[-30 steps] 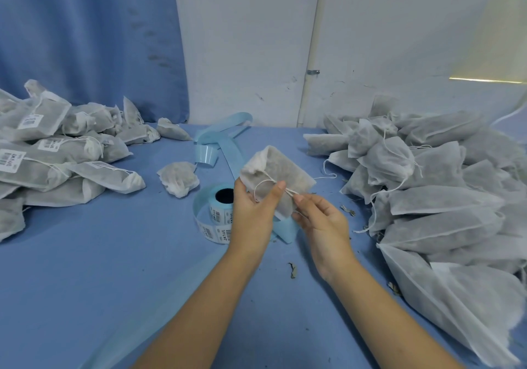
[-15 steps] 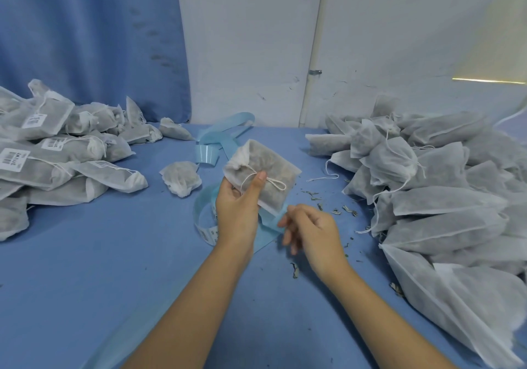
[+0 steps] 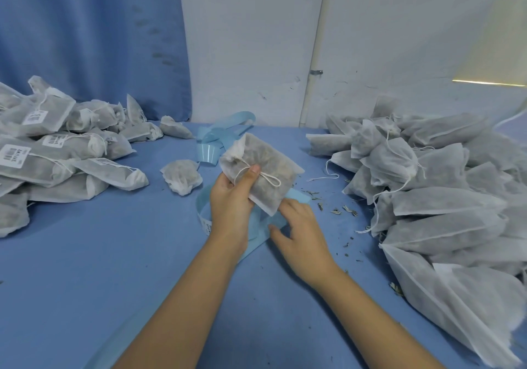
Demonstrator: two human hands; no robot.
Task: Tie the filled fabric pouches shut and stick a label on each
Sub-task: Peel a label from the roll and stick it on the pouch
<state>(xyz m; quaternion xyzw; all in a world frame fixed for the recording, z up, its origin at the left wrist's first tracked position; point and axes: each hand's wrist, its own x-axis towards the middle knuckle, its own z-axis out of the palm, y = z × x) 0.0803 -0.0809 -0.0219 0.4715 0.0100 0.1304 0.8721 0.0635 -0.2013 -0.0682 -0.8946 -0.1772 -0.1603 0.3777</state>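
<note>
My left hand (image 3: 232,200) holds a filled grey fabric pouch (image 3: 266,166) above the table, thumb pressed on its knotted white drawstring. The pouch carries no label on the side I see. My right hand (image 3: 299,231) is lower, just under the pouch, its fingers reaching onto the light-blue label strip (image 3: 256,226) of the label roll (image 3: 206,223); the left hand and pouch hide most of the roll. Whether the fingers pinch a label is hidden.
A heap of labelled, tied pouches (image 3: 54,157) lies at the left. A large pile of unlabelled pouches (image 3: 433,186) fills the right side. One crumpled pouch (image 3: 182,177) lies mid-table, spent blue backing tape (image 3: 222,137) behind it. Dried leaf bits (image 3: 339,210) are scattered on the blue tabletop (image 3: 99,254).
My right hand let go of the drawstring and dropped to the label strip. My left hand moved the tied pouch slightly left and up.
</note>
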